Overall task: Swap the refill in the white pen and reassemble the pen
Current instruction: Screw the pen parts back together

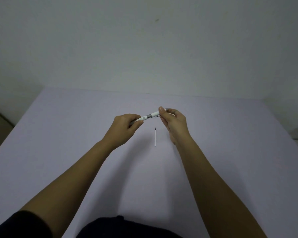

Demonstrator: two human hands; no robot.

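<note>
Dim, flat, cool-toned light falls on the lavender table (58, 134), which is brightest around its middle. Both forearms cast soft, faint shadows on the table directly beneath them. Corners darken toward the frame's edges, the table's sides splay with wide-angle distortion, and detail is slightly soft throughout. No glare.

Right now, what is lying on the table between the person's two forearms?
In the head view, a loose white refill with a dark tip lies alone on the bare table, below the pen both hands hold.
</note>
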